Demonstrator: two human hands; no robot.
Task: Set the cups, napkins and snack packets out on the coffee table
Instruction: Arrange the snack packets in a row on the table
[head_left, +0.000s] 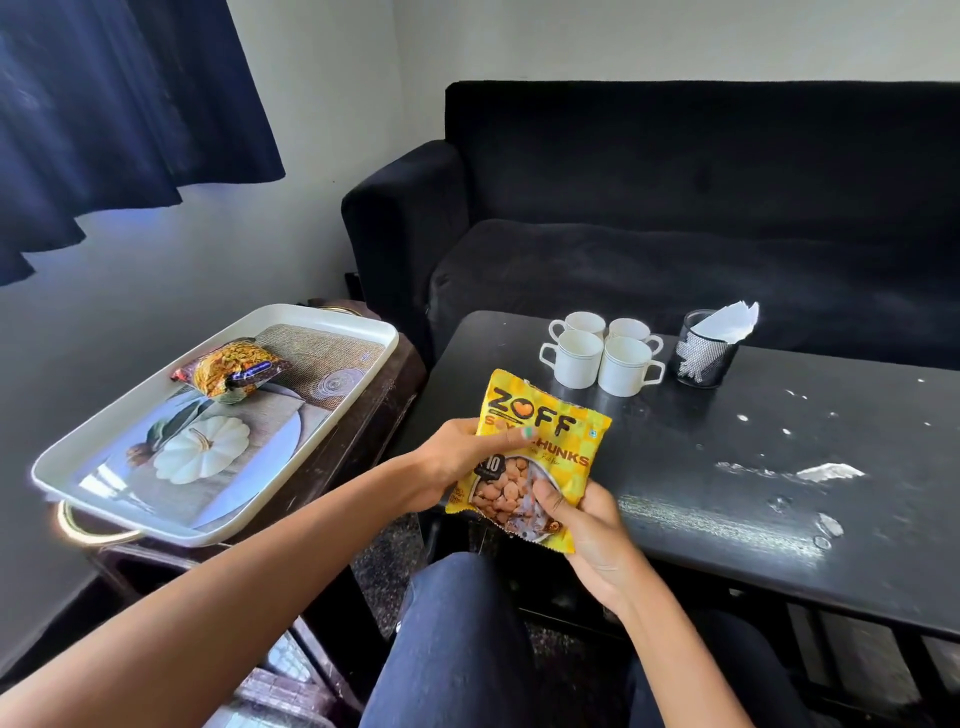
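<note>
— Across the right of the frame, what's on the black coffee table (727, 467)?

— Four white cups (602, 356) clustered, white napkins (727, 322) in a mesh holder (704, 358) just beside them, white scuffs on the glossy top, a black sofa (675, 208) behind.

— And the snacks?

— Lower centre, left hand (457, 462) and right hand (587, 530) both grip a yellow Zoff packet (545, 436); another snack packet (231, 369) lies on the white tray (322, 322) at left, under a dark blue curtain (104, 104).

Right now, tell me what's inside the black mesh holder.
White napkins stick up out of the black mesh holder on the coffee table. Their lower ends and the holder's bottom are hidden.
</note>
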